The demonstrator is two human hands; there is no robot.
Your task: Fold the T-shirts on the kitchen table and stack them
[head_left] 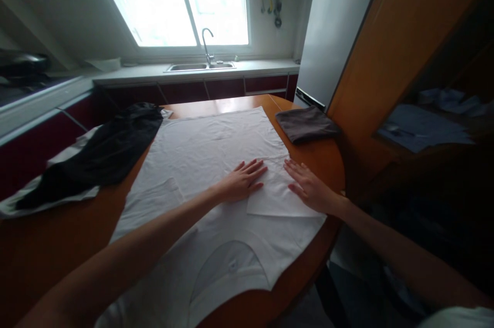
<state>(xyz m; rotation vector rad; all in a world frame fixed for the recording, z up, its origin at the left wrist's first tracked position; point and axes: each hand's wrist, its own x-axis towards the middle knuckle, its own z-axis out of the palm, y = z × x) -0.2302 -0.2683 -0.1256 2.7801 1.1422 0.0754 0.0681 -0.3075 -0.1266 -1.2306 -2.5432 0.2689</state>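
A white T-shirt (200,163) lies spread flat on a wooden table (57,235), its collar toward me. One sleeve is folded in over the body on the right side. My left hand (243,181) rests flat on the shirt by that folded sleeve, fingers stretched out. My right hand (309,186) lies flat on the folded sleeve near the table's right edge, fingers also extended. Neither hand holds anything.
A black garment (104,155) lies heaped on the table's left side over a light cloth. A folded dark brown cloth (306,123) sits at the far right corner. Behind are a counter with a sink (198,66), a window, a grey fridge and a wooden cabinet.
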